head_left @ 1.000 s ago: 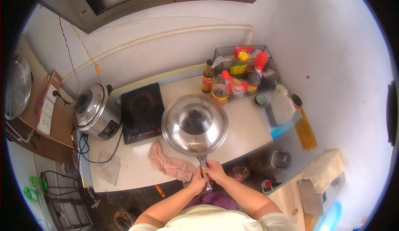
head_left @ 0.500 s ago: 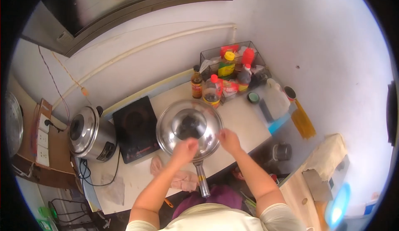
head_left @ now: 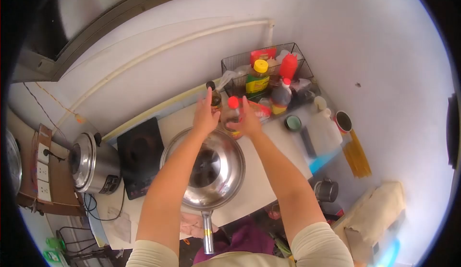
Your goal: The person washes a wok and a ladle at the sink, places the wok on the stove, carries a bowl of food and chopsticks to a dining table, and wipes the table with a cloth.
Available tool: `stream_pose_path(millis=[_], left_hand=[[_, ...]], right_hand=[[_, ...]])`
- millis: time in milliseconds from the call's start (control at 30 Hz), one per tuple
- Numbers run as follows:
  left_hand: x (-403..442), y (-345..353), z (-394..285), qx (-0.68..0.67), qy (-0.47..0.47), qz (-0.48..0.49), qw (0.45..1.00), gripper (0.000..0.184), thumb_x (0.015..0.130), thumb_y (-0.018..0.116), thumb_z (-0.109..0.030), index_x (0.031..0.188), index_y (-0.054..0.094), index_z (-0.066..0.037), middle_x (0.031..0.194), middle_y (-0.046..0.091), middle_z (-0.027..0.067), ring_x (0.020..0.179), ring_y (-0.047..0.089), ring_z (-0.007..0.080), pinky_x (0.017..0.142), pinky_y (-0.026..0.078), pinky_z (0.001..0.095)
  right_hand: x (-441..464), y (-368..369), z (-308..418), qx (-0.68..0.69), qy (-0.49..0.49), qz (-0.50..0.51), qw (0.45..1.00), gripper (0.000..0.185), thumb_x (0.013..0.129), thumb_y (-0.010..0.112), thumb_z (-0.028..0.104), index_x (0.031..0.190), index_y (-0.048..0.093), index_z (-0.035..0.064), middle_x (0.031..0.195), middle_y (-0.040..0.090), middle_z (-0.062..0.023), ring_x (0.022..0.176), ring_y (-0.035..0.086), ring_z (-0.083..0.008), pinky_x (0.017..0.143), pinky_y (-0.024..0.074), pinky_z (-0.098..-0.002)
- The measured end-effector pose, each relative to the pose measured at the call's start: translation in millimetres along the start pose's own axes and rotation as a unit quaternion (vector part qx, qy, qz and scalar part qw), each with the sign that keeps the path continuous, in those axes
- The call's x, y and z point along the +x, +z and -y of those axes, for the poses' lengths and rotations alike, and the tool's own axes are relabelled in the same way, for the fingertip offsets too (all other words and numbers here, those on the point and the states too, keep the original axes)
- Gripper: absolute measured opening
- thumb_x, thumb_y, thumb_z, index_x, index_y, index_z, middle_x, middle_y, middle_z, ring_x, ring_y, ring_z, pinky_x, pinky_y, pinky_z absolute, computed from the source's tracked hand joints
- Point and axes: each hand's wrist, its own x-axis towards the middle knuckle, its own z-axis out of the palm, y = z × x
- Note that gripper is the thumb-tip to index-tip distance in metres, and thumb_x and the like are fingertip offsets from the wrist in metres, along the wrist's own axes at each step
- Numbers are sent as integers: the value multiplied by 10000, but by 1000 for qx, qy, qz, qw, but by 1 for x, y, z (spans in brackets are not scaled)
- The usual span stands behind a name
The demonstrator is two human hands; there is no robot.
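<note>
While 2 bare forearms stretch above the pan (head_left: 225, 175), its round, mirror-bright metal bowl rests on the smooth, pale counter (head_left: 254, 185), with a tubular metal handle pointing toward the person. A wrinkled pink cloth (head_left: 192, 224) lies soft beside the handle; the cooktop (head_left: 139, 156) is a flat, glossy black slab, and the basket (head_left: 230, 65) is thin dark wire mesh.

Beyond the pan's far rim stands the red-capped bottle (head_left: 232, 113), see-through and rounded, between the left hand (head_left: 206, 119) and the right hand (head_left: 248, 120). The dark-capped bottle (head_left: 217, 103), brown and slim-necked, is partly hidden by the left hand. Both hands have fingers extended, clasping nothing; whether they touch either bottle, I cannot tell.
</note>
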Motion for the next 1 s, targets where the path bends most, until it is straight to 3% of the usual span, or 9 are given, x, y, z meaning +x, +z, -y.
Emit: stream_pose_path(millis=[67, 167, 233, 333, 433, 533, 633, 733, 1000], left_hand=[[18, 4, -6, 42, -15, -7, 999, 841, 714, 665, -99, 1405, 205, -235, 1390, 194, 298, 1235, 315, 431, 973, 355, 437], [38, 18, -1, 102, 12, -39, 994, 834, 708, 686, -99, 1396, 235, -233, 1385, 202, 302, 1232, 309, 452, 989, 333, 447], [52, 22, -1, 114, 14, -47, 992, 792, 712, 685, -94, 1382, 282, -226, 1366, 240, 294, 1225, 329, 429, 990, 334, 430], [70, 37, 17, 75, 0, -65, 995, 645, 676, 708, -83, 1256, 444, -180, 1244, 416, 232, 1122, 438, 382, 911, 406, 406], [79, 30, 18, 84, -12, -35, 996, 443, 648, 713, -49, 1049, 534, -113, 1057, 538, 151, 990, 510, 340, 834, 432, 399], [75, 23, 10, 123, 26, -21, 992, 329, 626, 706, -18, 903, 538, -77, 919, 572, 126, 898, 542, 338, 765, 437, 405], [64, 15, -14, 119, 24, 58, 991, 295, 620, 695, -2, 865, 548, -71, 844, 567, 136, 845, 553, 348, 730, 436, 416], [47, 14, -29, 126, 122, 82, 981, 279, 616, 691, 7, 844, 550, -68, 852, 571, 138, 827, 558, 353, 714, 443, 415], [4, 24, -87, 68, 165, 214, 960, 255, 641, 672, 7, 851, 545, -63, 852, 573, 140, 835, 562, 343, 714, 452, 413]], right_hand=[[-1, -1, 2, -28, 31, 39, 998, 1045, 534, 831, 274, 1348, 236, 2, 1142, 519, -215, 1020, 518, -384, 851, 439, -412], [-12, 14, -21, 50, -51, -65, 995, 1013, 531, 832, 275, 1322, 264, -4, 1061, 550, -226, 952, 548, -376, 820, 451, -426], [-23, 8, -26, 107, -2, -41, 993, 981, 532, 835, 250, 1297, 282, -15, 1009, 563, -236, 913, 562, -368, 809, 454, -412], [-42, -26, -9, 152, 87, 34, 984, 974, 538, 838, 208, 1300, 276, -17, 1019, 561, -230, 922, 557, -360, 797, 453, -395], [-60, -26, -30, 141, 22, -25, 989, 970, 542, 840, 206, 1309, 285, -8, 997, 562, -207, 903, 552, -345, 784, 455, -396], [-74, -43, -39, 145, 60, -21, 987, 969, 537, 845, 202, 1314, 301, 7, 1006, 557, -197, 914, 548, -340, 783, 457, -388], [-83, -53, -51, 120, 50, -50, 990, 971, 521, 853, 187, 1312, 318, 12, 1006, 555, -189, 894, 551, -320, 775, 459, -380], [-88, -72, -55, 89, 128, -90, 984, 970, 510, 857, 171, 1308, 328, 14, 979, 558, -168, 860, 551, -293, 761, 462, -365], [-92, -98, -71, 67, 109, -155, 980, 982, 503, 853, 141, 1324, 328, 16, 857, 521, -111, 750, 511, -234, 694, 453, -333]])
